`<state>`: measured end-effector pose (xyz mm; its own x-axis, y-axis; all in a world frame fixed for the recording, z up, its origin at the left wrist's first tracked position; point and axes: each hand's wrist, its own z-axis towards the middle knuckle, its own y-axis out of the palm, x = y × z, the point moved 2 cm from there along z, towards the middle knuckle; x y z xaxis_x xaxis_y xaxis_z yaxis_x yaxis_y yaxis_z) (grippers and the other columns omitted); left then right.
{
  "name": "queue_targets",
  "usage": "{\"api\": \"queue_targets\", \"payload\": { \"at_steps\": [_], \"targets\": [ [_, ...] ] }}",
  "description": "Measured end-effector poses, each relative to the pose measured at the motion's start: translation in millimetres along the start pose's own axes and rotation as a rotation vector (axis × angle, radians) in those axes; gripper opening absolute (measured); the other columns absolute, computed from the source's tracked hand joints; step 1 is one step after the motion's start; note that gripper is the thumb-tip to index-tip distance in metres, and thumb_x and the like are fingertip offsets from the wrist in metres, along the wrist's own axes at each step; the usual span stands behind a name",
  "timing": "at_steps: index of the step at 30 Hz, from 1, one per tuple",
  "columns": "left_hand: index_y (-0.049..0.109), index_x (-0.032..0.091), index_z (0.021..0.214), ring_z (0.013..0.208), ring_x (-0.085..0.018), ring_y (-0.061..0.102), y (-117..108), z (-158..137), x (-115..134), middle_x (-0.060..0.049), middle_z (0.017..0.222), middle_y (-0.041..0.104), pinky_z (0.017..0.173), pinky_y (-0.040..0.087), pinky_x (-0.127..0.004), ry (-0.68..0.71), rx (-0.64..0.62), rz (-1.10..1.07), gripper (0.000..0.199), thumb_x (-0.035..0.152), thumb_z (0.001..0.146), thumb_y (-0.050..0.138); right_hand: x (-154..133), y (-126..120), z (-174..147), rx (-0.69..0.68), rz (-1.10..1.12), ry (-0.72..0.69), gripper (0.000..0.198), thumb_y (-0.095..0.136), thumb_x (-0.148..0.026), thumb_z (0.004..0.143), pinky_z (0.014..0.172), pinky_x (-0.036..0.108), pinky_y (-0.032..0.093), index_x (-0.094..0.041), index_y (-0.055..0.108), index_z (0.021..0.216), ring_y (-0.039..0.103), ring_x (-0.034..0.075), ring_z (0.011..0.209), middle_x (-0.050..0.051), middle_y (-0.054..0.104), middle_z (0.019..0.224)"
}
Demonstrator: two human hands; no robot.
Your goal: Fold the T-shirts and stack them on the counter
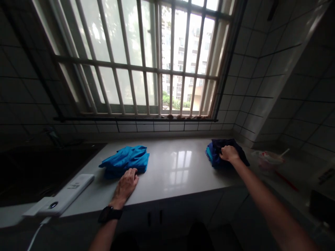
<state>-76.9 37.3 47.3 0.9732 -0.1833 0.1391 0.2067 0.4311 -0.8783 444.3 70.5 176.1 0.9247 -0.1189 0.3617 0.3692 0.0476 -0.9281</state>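
A stack of folded bright-blue clothes (127, 158) lies on the left of the pale countertop (167, 181). At its near edge rests my left hand (127, 183), palm down, with the fingers loosely bent and holding nothing I can see; a dark band is on that wrist. Far to the right, my right hand (229, 153) is closed on a dark navy garment (217, 158) on top of another folded pile. Lighter blue cloth (208, 153) shows at the left side of this pile. The right fingertips are partly hidden in the fabric.
A white power bank (74, 190) with a cable lies at the front left, beside the dark sink (52, 170). On the right stand a bowl in a plastic bag (269, 160) and a red stick-like item (286, 181). A barred window (143, 69) is behind.
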Motion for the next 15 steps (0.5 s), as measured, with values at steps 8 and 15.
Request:
{"api": "queue_targets", "payload": {
  "at_steps": [8, 15],
  "targets": [
    [0.061, 0.018, 0.095, 0.096, -0.025, 0.065, -3, -4, -4, -0.01, 0.097, 0.067, 0.089, 0.051, -0.035, -0.014, 0.003, 0.08, 0.018, 0.017, 0.092, 0.044, 1, 6, 6, 0.053, 0.086, 0.003, 0.033, 0.062, -0.032, 0.087, 0.088, 0.04, 0.053, -0.007, 0.079, 0.101, 0.071, 0.035, 0.105, 0.028, 0.074, 0.107],
    [0.062, 0.019, 0.094, 0.093, -0.024, 0.063, -9, -4, 4, -0.009, 0.094, 0.067, 0.088, 0.048, -0.034, -0.019, -0.021, 0.12, 0.018, 0.015, 0.091, 0.045, 8, -1, 0, 0.047, 0.206, 0.072, 0.033, 0.065, -0.037, 0.084, 0.09, 0.039, 0.052, -0.013, 0.08, 0.102, 0.071, 0.033, 0.104, 0.024, 0.075, 0.105]
  ]
}}
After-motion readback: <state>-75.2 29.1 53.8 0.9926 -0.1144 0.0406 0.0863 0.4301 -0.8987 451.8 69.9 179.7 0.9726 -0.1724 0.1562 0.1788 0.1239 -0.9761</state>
